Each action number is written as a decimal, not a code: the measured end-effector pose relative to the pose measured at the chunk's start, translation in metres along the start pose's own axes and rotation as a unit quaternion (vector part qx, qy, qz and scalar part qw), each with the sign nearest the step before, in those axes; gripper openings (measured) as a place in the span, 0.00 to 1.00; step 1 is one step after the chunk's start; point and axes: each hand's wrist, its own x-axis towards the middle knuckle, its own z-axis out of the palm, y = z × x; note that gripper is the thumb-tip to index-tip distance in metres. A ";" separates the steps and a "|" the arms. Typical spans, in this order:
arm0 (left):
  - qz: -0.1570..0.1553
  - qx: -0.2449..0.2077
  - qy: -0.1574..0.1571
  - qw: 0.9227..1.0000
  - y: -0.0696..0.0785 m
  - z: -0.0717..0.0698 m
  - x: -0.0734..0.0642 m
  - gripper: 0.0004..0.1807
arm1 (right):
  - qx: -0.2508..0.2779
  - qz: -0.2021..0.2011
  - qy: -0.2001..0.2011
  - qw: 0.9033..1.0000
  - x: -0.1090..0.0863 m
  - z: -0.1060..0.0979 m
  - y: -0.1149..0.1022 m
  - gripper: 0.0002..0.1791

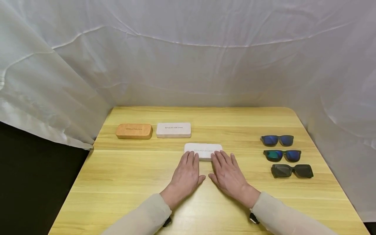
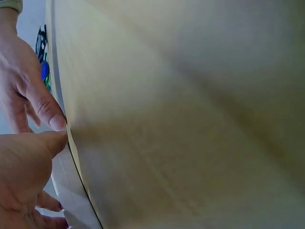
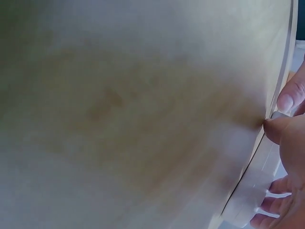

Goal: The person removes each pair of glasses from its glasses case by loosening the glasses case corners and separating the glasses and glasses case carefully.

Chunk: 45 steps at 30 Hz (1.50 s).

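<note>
A white glasses case (image 1: 204, 147) with faint lettering lies on the wooden table, near its middle. My left hand (image 1: 185, 176) reaches to its front left part, fingers straight and fingertips on the near side of the lid. On the front right part, the right hand (image 1: 230, 178) touches it the same way, with the palm facing down. Both thumbs point inward with a small gap between them. From the right wrist view, the near side of the case (image 3: 252, 186) shows close by the fingertips. Neither hand grips anything.
Behind to the left lie an orange glasses case (image 1: 134, 131) and another whitish case (image 1: 173, 130). Three pairs of sunglasses form a column at the right: blue-lensed (image 1: 277, 140), green-blue (image 1: 282, 156) and dark (image 1: 292, 171). White cloth (image 1: 188, 65) hangs around the table.
</note>
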 end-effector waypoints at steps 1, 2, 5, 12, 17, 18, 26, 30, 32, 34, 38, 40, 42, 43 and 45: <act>0.002 -0.001 -0.002 1.000 0.000 0.001 0.002 0.49 | -0.002 0.002 -0.002 1.000 0.000 0.000 0.001 0.43; 0.003 -0.003 -0.005 1.000 0.000 0.001 0.004 0.49 | -0.004 0.004 -0.004 1.000 0.001 0.001 0.002 0.43; 0.008 -0.001 -0.013 1.000 0.001 0.001 0.010 0.48 | -0.008 0.011 -0.009 1.000 0.002 0.001 0.006 0.43; 0.018 0.003 -0.021 1.000 0.006 0.002 0.028 0.46 | -0.008 0.033 -0.025 0.999 0.005 0.001 0.019 0.42; 0.029 0.015 -0.025 0.999 0.008 0.003 0.041 0.43 | -0.002 0.047 -0.027 0.999 0.010 0.001 0.030 0.41; 0.032 0.016 -0.025 0.999 0.008 0.003 0.043 0.41 | -0.002 0.050 -0.029 0.998 0.012 0.001 0.032 0.41; 0.045 -0.001 -0.046 0.998 0.002 0.002 0.063 0.36 | 0.000 0.081 -0.043 0.996 0.024 0.004 0.047 0.42; 0.046 -0.011 -0.076 0.996 -0.001 0.002 0.073 0.38 | 0.004 0.093 -0.048 0.994 0.029 0.004 0.052 0.42; 0.049 -0.011 -0.085 0.995 -0.002 0.002 0.078 0.38 | 0.005 0.097 -0.050 0.994 0.031 0.005 0.054 0.42; 0.050 -0.013 -0.089 0.995 -0.002 0.003 0.082 0.39 | 0.007 0.101 -0.051 0.994 0.034 0.005 0.056 0.42; 0.046 -0.018 -0.104 0.993 -0.006 0.004 0.091 0.41 | 0.016 0.108 -0.056 0.992 0.041 0.005 0.059 0.42; 0.040 -0.025 -0.115 0.992 -0.008 0.004 0.095 0.42 | 0.024 0.112 -0.060 0.992 0.046 0.005 0.061 0.43; 0.031 -0.037 -0.127 0.991 -0.010 0.005 0.100 0.42 | 0.031 0.118 -0.066 0.990 0.051 0.006 0.063 0.43; 0.028 -0.045 -0.133 0.990 -0.011 0.005 0.102 0.42 | 0.033 0.120 -0.069 0.990 0.053 0.006 0.064 0.43; 0.020 -0.058 -0.140 0.988 -0.013 0.005 0.105 0.42 | 0.035 0.124 -0.075 0.989 0.058 0.007 0.066 0.44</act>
